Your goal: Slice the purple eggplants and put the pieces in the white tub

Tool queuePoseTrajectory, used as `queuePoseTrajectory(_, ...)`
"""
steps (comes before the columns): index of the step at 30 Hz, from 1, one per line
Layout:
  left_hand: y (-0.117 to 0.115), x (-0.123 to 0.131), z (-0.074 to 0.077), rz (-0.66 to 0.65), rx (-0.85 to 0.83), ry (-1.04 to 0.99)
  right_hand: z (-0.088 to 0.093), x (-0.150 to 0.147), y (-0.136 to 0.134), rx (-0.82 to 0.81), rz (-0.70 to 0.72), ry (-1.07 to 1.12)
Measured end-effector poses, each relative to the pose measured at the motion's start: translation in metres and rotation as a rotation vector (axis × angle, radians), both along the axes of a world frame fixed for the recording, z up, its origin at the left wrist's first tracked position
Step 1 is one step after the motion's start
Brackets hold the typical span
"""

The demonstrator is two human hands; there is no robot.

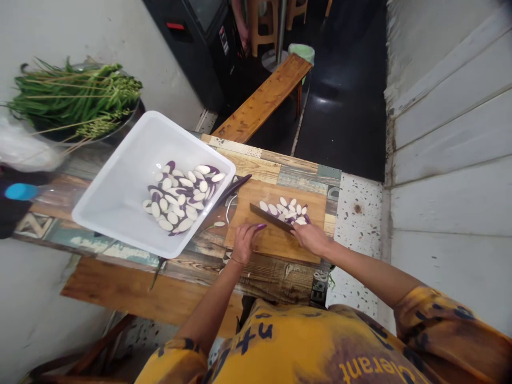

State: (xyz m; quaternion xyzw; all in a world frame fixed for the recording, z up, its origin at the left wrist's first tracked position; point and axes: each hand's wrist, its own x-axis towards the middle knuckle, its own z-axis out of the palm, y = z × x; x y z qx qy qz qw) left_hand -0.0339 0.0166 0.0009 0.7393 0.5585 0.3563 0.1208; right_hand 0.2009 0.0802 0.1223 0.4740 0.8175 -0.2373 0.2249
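My right hand is closed around the handle of a kitchen knife, whose wide dark blade slants across the wooden cutting board. Beyond the blade lies a pile of sliced purple eggplant, pale ovals edged in purple. On the near side of the knife, the fingers of my left hand pinch a small purple eggplant end over the board. A white plastic basin stands left of the board, with many eggplant slices in it. A whole long eggplant rests between basin and board.
Green vegetable stalks fill a metal bowl at the far left. Near it lies a clear bottle with a blue cap. A wooden bench extends beyond the patterned table. Another person's hand shows at the top.
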Motion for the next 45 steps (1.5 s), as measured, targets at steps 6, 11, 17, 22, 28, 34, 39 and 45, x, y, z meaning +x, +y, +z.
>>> queuePoseTrajectory(6, -0.012, -0.013, -0.01, -0.069, 0.006, 0.004, 0.008, -0.001, 0.001, -0.002, 0.031, -0.009)
queuePoseTrajectory(11, -0.018, -0.016, -0.006, -0.196, -0.013, 0.036, 0.02, -0.004, -0.004, 0.013, 0.137, 0.016)
queuePoseTrajectory(17, -0.025, -0.017, -0.003, -0.24, -0.034, 0.055, 0.022, 0.006, -0.013, 0.043, 0.273, 0.029)
queuePoseTrajectory(22, -0.029, -0.016, -0.004, -0.227, -0.014, 0.047, 0.02, 0.024, -0.015, 0.05, 0.366, 0.028)
queuePoseTrajectory(28, -0.042, -0.012, -0.013, 0.008, 0.083, 0.012, 0.021, 0.032, -0.015, 0.039, 0.443, 0.008)
queuePoseTrajectory(34, -0.047, -0.014, -0.015, -0.07, 0.044, -0.018, 0.03, 0.031, -0.018, 0.041, 0.439, -0.023)
queuePoseTrajectory(39, -0.044, -0.012, -0.01, -0.051, 0.066, -0.029, 0.04, 0.021, -0.016, -0.024, 0.421, -0.064)
queuePoseTrajectory(45, -0.043, -0.008, -0.006, -0.018, 0.072, -0.064, 0.035, 0.024, -0.012, -0.018, 0.419, -0.047)
